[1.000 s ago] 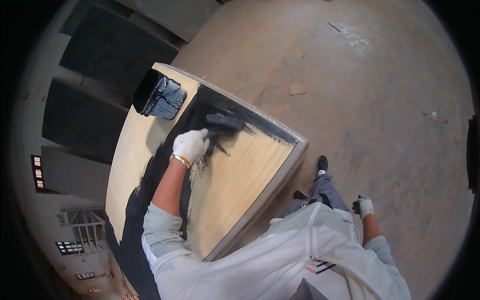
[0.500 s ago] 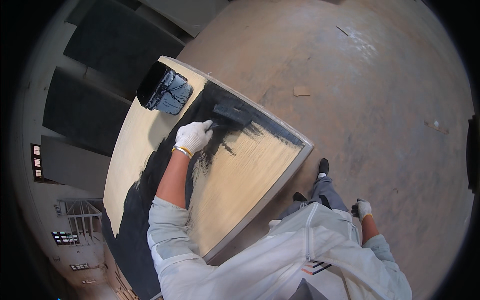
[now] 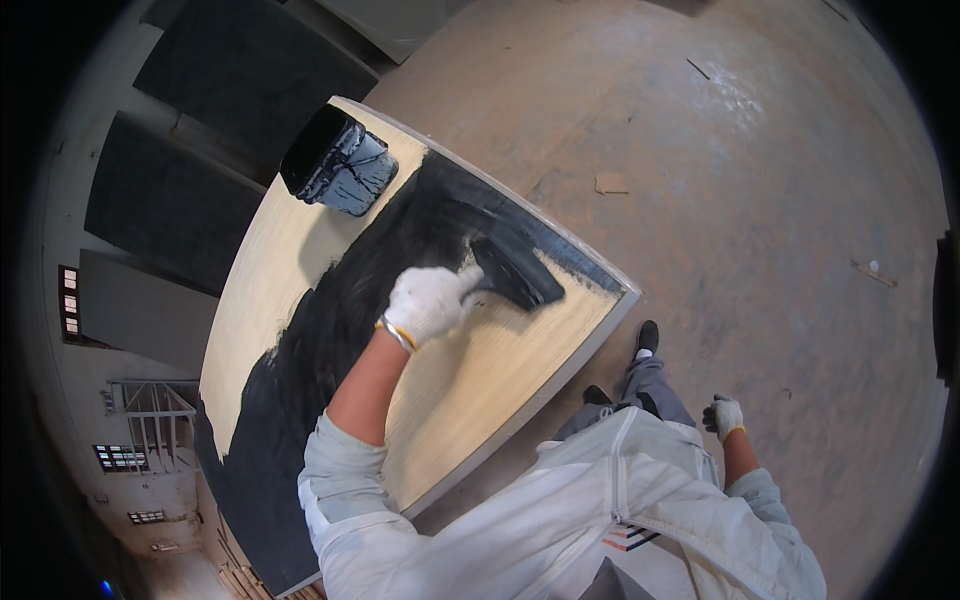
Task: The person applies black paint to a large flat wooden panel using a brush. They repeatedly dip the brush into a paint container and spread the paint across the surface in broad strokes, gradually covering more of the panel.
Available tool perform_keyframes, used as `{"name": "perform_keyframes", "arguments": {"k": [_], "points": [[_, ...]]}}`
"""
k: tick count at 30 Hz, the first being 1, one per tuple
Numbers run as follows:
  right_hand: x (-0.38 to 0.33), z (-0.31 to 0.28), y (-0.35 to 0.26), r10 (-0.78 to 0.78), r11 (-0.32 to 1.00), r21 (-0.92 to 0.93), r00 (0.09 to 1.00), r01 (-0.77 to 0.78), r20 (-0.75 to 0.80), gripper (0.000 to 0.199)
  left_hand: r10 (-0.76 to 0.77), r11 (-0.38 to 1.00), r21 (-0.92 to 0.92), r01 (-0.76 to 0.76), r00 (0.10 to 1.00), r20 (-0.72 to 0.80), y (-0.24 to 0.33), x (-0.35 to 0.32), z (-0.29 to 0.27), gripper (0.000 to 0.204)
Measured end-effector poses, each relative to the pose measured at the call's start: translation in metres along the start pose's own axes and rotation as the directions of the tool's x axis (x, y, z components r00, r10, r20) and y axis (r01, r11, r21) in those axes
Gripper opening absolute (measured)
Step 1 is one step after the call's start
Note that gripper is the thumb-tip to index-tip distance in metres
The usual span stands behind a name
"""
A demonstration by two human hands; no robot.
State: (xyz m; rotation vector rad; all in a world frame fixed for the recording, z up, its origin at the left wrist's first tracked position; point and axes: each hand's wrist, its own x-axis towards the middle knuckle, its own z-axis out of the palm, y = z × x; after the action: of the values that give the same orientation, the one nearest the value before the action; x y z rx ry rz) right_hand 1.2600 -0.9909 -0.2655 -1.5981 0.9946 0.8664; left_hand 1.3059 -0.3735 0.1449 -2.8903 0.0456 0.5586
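Observation:
My left hand [image 3: 428,300], in a white knit glove with a yellow cuff, is closed round the handle of a wide paintbrush [image 3: 517,275]. The brush is coated in black paint, and its broad head lies against a large pale wood-grain panel [image 3: 450,385]. A broad band of wet black paint [image 3: 385,235] covers the panel's middle and reaches toward its far right edge. On the panel's far end stands a paint-smeared bucket [image 3: 355,172], dark inside. My right hand [image 3: 724,416], gloved with dark stains, hangs beside my body, fingers curled and nothing seen in them.
Dark panels [image 3: 170,180] lean along the left wall. A metal frame [image 3: 152,405] stands farther down that side. On the brown floor [image 3: 760,250] lie a flat cardboard scrap [image 3: 610,185] and thin sticks. My feet are beside the panel's right edge.
My left hand has swept the brush rightward and nearer, turning its head and spreading black paint over more of the pale surface. The right hand hangs as before.

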Motion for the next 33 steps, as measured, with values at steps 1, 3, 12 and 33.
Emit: {"name": "perform_keyframes", "arguments": {"k": [1, 3, 12, 33], "points": [[-0.001, -0.002, 0.004, 0.006, 1.0, 0.005, 1.0, -0.006, -0.002, 0.058, 0.007, 1.0, -0.029, -0.006, 0.999, 0.054, 0.0, -0.009, 0.002, 0.038], [-0.002, -0.001, 0.011, 0.013, 1.0, -0.011, 1.0, -0.013, -0.011, 0.058, -0.036, 0.997, -0.07, 0.043, 0.995, 0.092, -0.02, -0.018, 0.008, 0.042], [0.012, -0.007, 0.021, 0.052, 0.999, 0.006, 0.999, -0.052, -0.011, 0.05, -0.001, 1.0, 0.001, 0.001, 0.994, 0.113, -0.02, -0.031, 0.008, 0.042], [-0.017, -0.007, 0.036, -0.005, 0.999, -0.042, 1.0, 0.004, -0.026, 0.055, 0.103, 0.995, 0.005, -0.103, 0.994, -0.023, 0.008, 0.032, 0.002, 0.045]]}}
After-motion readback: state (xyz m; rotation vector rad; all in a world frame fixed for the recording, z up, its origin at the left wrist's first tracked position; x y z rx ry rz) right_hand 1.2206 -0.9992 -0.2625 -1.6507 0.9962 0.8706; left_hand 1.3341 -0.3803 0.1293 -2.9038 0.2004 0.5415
